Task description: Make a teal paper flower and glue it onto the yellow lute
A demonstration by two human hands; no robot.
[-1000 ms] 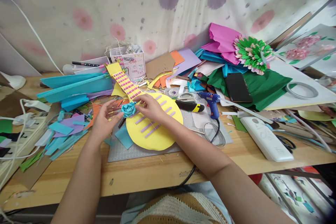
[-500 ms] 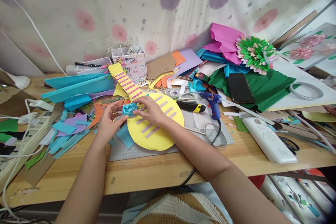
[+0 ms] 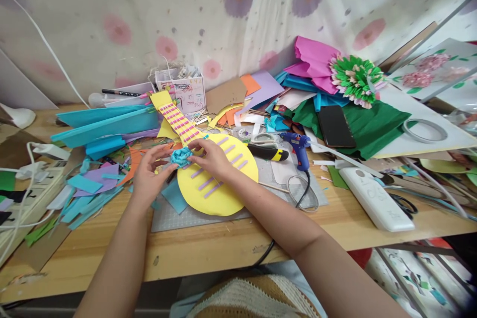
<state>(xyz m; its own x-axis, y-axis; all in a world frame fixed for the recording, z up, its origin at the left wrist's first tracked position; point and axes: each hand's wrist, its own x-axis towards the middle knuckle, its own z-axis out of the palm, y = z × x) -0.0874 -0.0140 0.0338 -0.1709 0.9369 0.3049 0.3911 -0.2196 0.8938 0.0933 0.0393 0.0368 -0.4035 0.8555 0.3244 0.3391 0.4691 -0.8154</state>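
Note:
A blue crepe-paper flower (image 3: 180, 157) is between my two hands. The fingers and thumb of my left hand (image 3: 151, 171) curl around its left side. My right hand (image 3: 211, 158) grips its right edge between thumb and fingers, with the wrist over a round yellow disc (image 3: 231, 194). Lilac strips cross that disc. A yellow neck (image 3: 179, 121) with rows of pink-and-purple pieces runs from the disc to the upper left. The grey cutting mat (image 3: 164, 219) lies under the disc, and a blue paper piece (image 3: 174, 197) rests below the flower.
Right of the disc lie a black-and-yellow utility knife (image 3: 266, 152) and a blue hot glue gun (image 3: 298, 148) with its cord. A phone (image 3: 336, 126) and a white power strip (image 3: 376, 198) are farther right. Paper scraps (image 3: 93, 181) cover the left side.
The view has shifted slightly, moving most of the scene a little to the left. Both hands keep hold of the flower, with hardly any change in their fingers.

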